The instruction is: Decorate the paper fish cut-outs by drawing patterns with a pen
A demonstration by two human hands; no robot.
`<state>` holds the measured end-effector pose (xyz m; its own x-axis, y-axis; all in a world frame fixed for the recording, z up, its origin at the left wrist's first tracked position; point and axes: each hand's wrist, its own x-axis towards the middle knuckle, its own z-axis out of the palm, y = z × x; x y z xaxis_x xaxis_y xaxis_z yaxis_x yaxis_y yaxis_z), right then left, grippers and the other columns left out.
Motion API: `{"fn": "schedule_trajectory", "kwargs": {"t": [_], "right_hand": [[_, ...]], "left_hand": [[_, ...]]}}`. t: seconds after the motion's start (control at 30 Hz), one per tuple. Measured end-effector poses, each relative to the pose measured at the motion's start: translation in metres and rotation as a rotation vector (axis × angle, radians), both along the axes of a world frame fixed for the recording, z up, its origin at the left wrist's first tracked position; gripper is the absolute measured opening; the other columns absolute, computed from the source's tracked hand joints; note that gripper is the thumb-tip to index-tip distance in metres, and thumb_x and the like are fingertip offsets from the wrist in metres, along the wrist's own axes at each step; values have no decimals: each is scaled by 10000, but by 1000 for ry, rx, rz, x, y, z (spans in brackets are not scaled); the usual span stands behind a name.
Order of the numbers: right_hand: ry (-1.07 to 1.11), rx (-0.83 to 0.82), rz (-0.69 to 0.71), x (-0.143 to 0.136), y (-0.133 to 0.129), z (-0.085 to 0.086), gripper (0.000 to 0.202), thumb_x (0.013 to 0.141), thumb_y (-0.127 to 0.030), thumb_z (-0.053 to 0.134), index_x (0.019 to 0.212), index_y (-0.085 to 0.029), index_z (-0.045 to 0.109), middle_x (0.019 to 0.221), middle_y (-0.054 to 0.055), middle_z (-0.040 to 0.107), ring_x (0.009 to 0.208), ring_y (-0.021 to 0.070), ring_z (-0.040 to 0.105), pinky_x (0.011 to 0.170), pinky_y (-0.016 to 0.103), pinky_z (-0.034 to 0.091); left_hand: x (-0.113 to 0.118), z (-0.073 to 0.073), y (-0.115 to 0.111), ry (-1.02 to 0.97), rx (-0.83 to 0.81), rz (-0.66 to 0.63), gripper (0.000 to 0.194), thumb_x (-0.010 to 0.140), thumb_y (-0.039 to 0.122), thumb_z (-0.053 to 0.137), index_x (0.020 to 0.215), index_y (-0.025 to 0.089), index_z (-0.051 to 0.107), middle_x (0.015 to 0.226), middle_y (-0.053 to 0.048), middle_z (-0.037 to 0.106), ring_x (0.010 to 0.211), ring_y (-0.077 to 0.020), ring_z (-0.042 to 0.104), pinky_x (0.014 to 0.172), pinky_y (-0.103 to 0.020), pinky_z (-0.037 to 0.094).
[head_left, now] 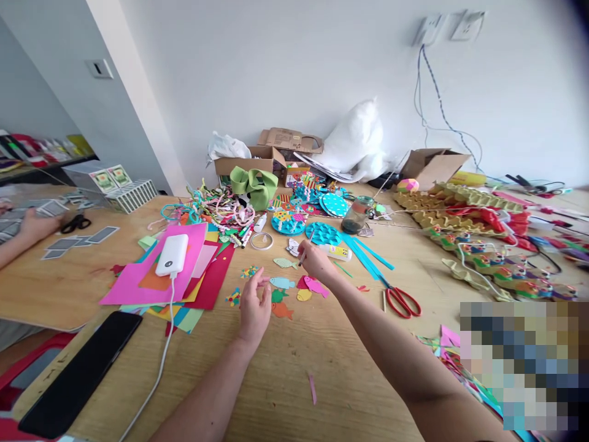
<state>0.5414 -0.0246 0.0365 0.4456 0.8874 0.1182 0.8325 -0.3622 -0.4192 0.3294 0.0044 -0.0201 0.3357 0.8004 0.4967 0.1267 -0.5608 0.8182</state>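
My right hand is closed around a thin pen, its tip pointing down beside a pale green paper fish. A white paper fish lies just behind that hand. My left hand hangs over the table with its fingers apart and nothing in them, close to a light blue paper fish. Around it lie a green fish, an orange fish, a yellow fish and a pink fish. Small multicoloured paper pieces lie left of my left hand.
Red-handled scissors, a glue bottle and a glass jar stand or lie to the right. Coloured paper with a white power bank is at left, near a black phone. Another person's hand holds cards.
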Motion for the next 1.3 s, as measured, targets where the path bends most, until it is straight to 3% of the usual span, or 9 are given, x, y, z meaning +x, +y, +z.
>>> {"fn": "schedule_trajectory", "kwargs": {"t": [0.2,0.57,0.73,0.9,1.07,1.3], "right_hand": [[-40,73,77,-4,-11,-1,226,837,-39,473,973,-163,605,864,82,661,915,215,573,723,258,397],[25,112,269,-17,-6,-30,309,782,29,505,972,-155,665,878,99,640,942,212,594,805,285,458],[88,210,230,-13,-6,-23,237,849,-55,519,1006,-174,651,1007,103,632,959,188,601,842,293,473],[153,353,125,-1,-24,-18,155,866,-133,542,969,-190,643,954,82,629,943,202,599,837,322,476],[81,237,205,-7,-35,-20,168,865,-109,530,943,-186,657,944,91,626,923,196,595,808,299,471],[-92,80,242,-9,-25,-29,258,840,-56,513,1015,-176,661,973,107,672,1034,246,548,861,338,433]], "left_hand": [[-1,2,-1,-7,-4,3,365,895,177,496,1258,159,535,969,-93,687,893,-192,651,833,-355,530],[-1,6,-3,-6,-22,15,339,898,170,488,1230,173,556,940,-76,692,875,-188,655,837,-356,530],[-2,5,-3,-6,-40,7,344,897,173,493,1235,176,554,950,-78,691,878,-185,654,831,-349,529],[-2,4,-6,0,-53,10,337,896,173,500,1227,175,559,976,-81,688,886,-185,647,841,-353,527],[-1,7,-11,13,-52,-13,330,898,157,496,1220,167,564,976,-85,685,885,-185,644,828,-347,532],[-1,5,-10,37,-2,-17,288,894,142,489,1157,179,601,968,-78,687,873,-186,649,816,-345,542]]}}
